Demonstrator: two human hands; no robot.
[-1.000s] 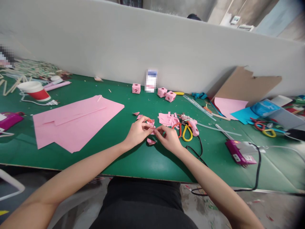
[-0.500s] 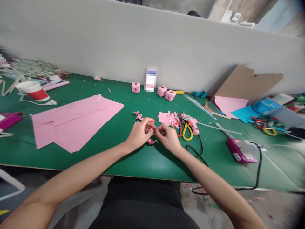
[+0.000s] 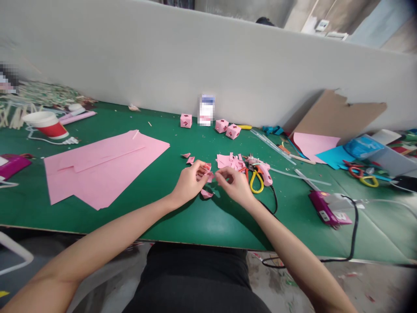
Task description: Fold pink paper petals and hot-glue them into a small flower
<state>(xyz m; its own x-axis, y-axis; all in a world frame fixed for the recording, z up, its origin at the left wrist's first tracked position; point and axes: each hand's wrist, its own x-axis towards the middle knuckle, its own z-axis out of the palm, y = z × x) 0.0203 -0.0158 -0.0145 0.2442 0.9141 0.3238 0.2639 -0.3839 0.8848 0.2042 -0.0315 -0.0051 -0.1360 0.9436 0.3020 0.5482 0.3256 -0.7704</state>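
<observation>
In the head view, my left hand [image 3: 189, 181] is closed on a small folded pink paper piece [image 3: 210, 177], whose edge pokes out past the thumb. Part of that piece is hidden by the fingers. To its right, a little apart, my right hand [image 3: 237, 184] is pinched at the fingertips; whether anything thin sits in the pinch I cannot make out. Folded pink scraps [image 3: 206, 194] lie under and beside the left hand. Cut pink paper strips [image 3: 228, 161] lie just beyond the right hand, beside yellow-and-red-handled scissors [image 3: 257, 182] and a pink glue gun [image 3: 265, 173].
Large pink sheets [image 3: 104, 169] cover the left of the green table. Several pink paper cubes [image 3: 186, 121] stand along the back panel. A purple power strip [image 3: 327, 208] with a looping black cable is at right, near torn cardboard [image 3: 339, 113]. A red-and-white cup [image 3: 48, 125] stands left.
My right hand has moved slightly right, away from the left fingertips, so a gap shows between them. More of the pink paper piece in my left hand is visible.
</observation>
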